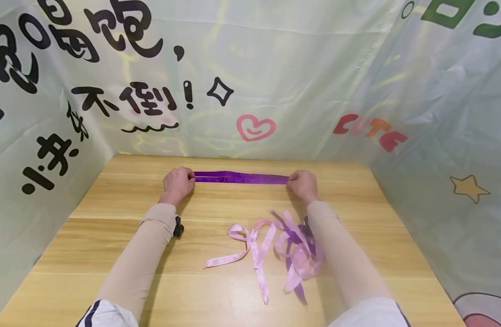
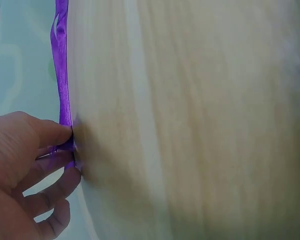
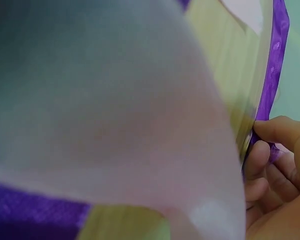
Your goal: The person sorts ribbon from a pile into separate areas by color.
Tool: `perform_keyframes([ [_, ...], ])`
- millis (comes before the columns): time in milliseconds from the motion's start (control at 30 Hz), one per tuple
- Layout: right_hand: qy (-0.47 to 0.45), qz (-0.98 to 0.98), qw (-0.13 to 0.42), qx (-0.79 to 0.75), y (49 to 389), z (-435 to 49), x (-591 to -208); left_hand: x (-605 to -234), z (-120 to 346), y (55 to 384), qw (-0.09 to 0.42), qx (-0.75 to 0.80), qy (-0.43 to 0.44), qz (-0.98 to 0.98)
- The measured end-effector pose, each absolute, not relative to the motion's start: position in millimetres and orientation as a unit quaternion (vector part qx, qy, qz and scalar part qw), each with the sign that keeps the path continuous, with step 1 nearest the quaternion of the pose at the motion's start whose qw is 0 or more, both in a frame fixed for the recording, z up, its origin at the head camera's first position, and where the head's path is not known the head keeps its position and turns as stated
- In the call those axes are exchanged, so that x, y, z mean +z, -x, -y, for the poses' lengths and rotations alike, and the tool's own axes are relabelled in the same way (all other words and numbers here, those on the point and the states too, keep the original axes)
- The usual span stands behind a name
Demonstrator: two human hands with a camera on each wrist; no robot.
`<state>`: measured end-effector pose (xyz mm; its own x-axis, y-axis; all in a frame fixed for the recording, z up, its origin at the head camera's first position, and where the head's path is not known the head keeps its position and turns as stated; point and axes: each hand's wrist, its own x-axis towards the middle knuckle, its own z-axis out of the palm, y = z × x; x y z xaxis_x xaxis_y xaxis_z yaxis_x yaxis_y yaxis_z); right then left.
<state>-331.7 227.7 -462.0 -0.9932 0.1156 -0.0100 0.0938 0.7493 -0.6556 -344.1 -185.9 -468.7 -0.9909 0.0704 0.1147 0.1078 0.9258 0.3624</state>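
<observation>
A dark purple ribbon (image 1: 242, 177) stretches straight between both hands near the far side of the table. My left hand (image 1: 178, 184) pinches its left end; in the left wrist view the thumb and index finger meet on the purple ribbon (image 2: 63, 85), with the other fingers loosely bent. At the right end, my right hand (image 1: 303, 185) pinches the ribbon too, and the right wrist view has the thumb and curled fingers closed on the purple ribbon (image 3: 272, 70). A blurred pale pink ribbon (image 3: 115, 125) covers much of that right wrist view.
Nearer the body, loose pink ribbons (image 1: 259, 254) lie tangled with purple ribbon pieces (image 1: 299, 290) beside the right forearm. The wooden table (image 1: 193, 295) ends at a printed cloth backdrop (image 1: 315, 68) at the back and both sides.
</observation>
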Motion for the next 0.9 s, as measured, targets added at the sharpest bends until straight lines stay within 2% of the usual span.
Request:
perform_keyframes([
  [333,0.040,0.935,0.032,0.350,330,-231,-453,-461,184,339,0.055,-0.181,0.057,0.980],
  [733,-0.036,0.932,0.075,0.352,307,-232,-427,-433,162,319,0.130,-0.187,0.099,0.969],
  [900,-0.046,0.927,0.076,0.363,289,-236,-425,-427,140,303,0.140,-0.201,0.143,0.959],
])
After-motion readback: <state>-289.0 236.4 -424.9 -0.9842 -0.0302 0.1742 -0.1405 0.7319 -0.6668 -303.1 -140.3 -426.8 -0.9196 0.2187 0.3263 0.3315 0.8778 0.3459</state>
